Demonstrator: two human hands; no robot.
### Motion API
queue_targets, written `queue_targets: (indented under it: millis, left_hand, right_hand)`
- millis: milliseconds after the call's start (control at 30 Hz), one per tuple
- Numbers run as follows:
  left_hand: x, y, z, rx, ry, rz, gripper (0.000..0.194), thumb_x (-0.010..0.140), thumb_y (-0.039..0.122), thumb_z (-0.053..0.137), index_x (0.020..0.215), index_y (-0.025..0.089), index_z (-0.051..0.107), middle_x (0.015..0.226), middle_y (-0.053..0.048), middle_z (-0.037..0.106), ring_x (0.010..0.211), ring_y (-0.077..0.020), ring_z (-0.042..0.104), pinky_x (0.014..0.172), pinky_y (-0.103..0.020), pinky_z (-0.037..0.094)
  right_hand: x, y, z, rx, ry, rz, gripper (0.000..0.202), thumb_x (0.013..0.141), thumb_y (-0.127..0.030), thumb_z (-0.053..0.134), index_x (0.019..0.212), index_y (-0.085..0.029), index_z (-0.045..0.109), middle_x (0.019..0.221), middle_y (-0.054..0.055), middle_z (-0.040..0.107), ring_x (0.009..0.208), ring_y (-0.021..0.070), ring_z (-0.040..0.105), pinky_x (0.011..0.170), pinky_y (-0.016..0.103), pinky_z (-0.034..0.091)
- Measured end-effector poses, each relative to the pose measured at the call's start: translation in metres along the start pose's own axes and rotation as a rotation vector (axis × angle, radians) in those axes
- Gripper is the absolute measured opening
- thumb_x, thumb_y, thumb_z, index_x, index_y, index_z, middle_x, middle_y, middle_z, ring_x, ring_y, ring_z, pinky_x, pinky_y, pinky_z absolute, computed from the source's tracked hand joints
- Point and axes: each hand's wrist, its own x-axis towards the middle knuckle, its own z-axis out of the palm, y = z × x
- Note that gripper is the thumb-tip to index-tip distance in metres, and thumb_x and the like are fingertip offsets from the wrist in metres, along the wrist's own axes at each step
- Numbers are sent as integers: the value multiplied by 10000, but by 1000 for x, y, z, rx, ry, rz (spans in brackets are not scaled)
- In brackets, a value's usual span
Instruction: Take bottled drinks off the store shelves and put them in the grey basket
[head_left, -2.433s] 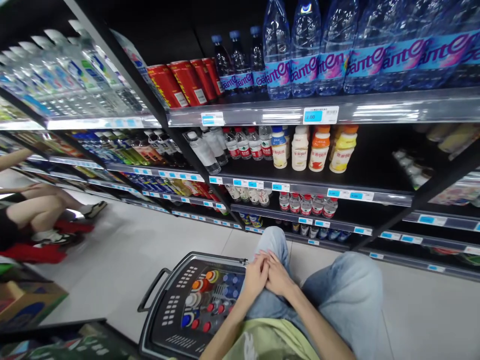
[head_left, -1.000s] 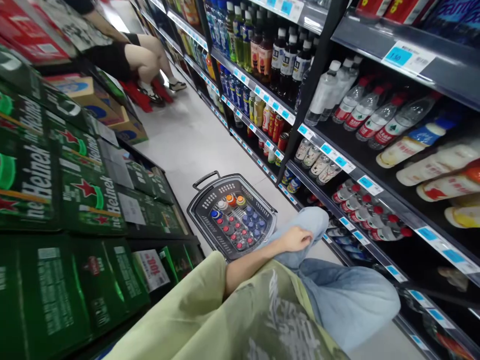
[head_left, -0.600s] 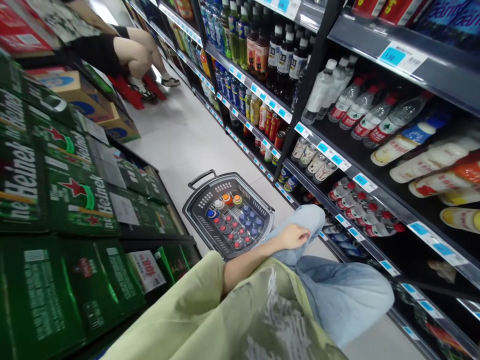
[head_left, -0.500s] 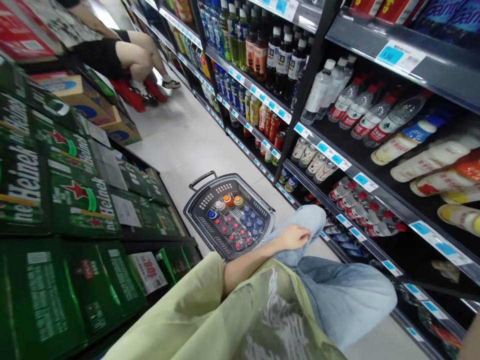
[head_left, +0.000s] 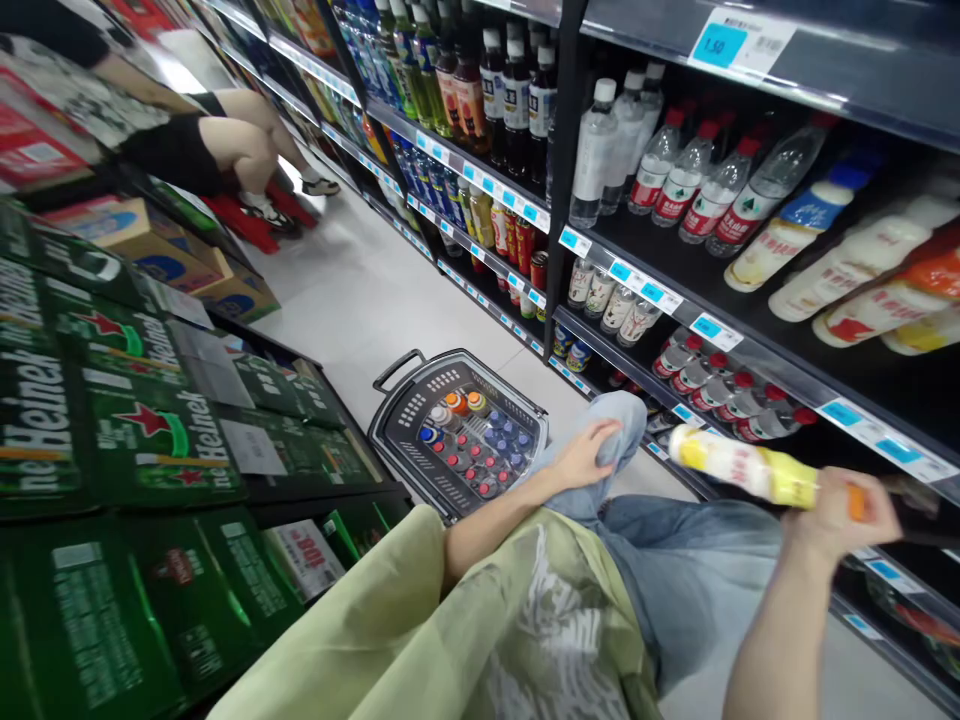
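Note:
My right hand [head_left: 844, 510] is wrapped round the cap end of a white and yellow drink bottle [head_left: 742, 468]. An orange cap shows among its fingers. The bottle is nearly level, in front of the lower shelf on the right. My left hand [head_left: 589, 456] rests on my bent knee, holding nothing, its thumb apart from its curved fingers. Beyond the left forearm, a dark shopping basket [head_left: 425, 478] stands on the floor. Inside are several bottles with red, blue, orange and white caps [head_left: 476, 440].
Shelves of drinks [head_left: 637, 255] run along the right. Stacked green beer cartons [head_left: 150, 430] line the left, with cardboard boxes [head_left: 161, 245] behind them. Farther up the aisle floor [head_left: 360, 270], a seated person [head_left: 180, 150] is partly in view.
My right hand has come into view with the bottle, now away from the shelf. The left hand's fingers have spread a little on the knee. The view has shifted slightly to the right.

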Motion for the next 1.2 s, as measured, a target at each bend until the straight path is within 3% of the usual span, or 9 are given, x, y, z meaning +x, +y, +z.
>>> queue_targets:
  millis: [167, 267, 433, 633, 733, 900, 1033, 1100, 1200]
  left_hand:
    - [-5, -1, -3, 51, -280, 155, 735, 922, 382, 718, 1592, 252, 445, 1600, -133, 492, 1452, -286, 497, 1190, -408, 459]
    - [-7, -5, -6, 110, -381, 174, 706, 923, 365, 709, 1576, 250, 468, 1546, -140, 529, 1412, -292, 516, 1164, -409, 470]
    - [-4, -6, -8, 115, -372, 184, 696, 900, 318, 735, 1552, 246, 501, 1568, -139, 499, 1415, -287, 515, 1163, -393, 471]
    - [-4, 4, -4, 129, -346, 161, 598, 920, 309, 705, 1495, 248, 553, 1548, -133, 519, 1380, -272, 561, 1058, -345, 541]
    - [-4, 5, -5, 48, -275, 131, 599, 908, 365, 714, 1470, 234, 551, 1522, -139, 535, 1350, -260, 584, 1085, -366, 532]
    - [0, -1, -11, -170, 28, 31, 573, 914, 532, 682, 1347, 168, 588, 1319, -164, 653, 1231, -289, 635, 1087, -445, 520]
    - [10, -7, -18, -387, 117, -269, 510, 969, 615, 554, 1206, 169, 627, 1026, -95, 727, 839, -211, 706, 757, -337, 583]
    - [16, -9, -21, -533, 73, -432, 545, 967, 657, 528, 1196, 170, 617, 832, -38, 702, 573, -151, 639, 510, -251, 480]
    - [24, -11, -23, -686, 38, -545, 565, 941, 678, 569, 1176, 165, 601, 710, 3, 662, 429, -118, 575, 375, -197, 336]
  right_hand:
    - [-98, 40, 3, 71, -189, 320, 312, 604, -480, 777, 659, -221, 611, 592, -46, 536, 496, 135, 468, 460, 296, 415]
    - [-125, 56, 1, 46, -352, 524, 376, 625, -519, 829, 707, -206, 639, 505, -67, 485, 392, 114, 392, 350, 245, 273]
    - [-119, 76, -6, -66, -507, 525, 477, 682, -663, 771, 740, -222, 601, 604, -47, 554, 546, 159, 525, 507, 288, 446]
    - [-113, 86, -6, -169, -515, 397, 398, 656, -565, 816, 795, -208, 706, 829, 29, 695, 853, 240, 609, 856, 409, 534]
    - [-116, 86, -3, -76, -530, 480, 409, 729, -593, 732, 871, -210, 708, 844, 28, 694, 719, 210, 601, 721, 415, 576]
    - [-122, 82, 0, 203, -642, 696, 407, 713, -503, 806, 1001, -225, 736, 696, -59, 614, 428, 69, 322, 482, 372, 582]
    - [-129, 76, 4, 227, -727, 688, 450, 752, -527, 834, 1091, -248, 736, 638, -97, 548, 413, 54, 294, 511, 381, 647]
    - [-133, 74, 7, 234, -736, 680, 486, 768, -530, 835, 1153, -255, 725, 680, -92, 581, 416, 47, 313, 550, 393, 677]
    - [-134, 75, 10, 243, -724, 666, 540, 761, -546, 848, 1200, -262, 710, 755, -79, 638, 412, 40, 357, 608, 421, 703]
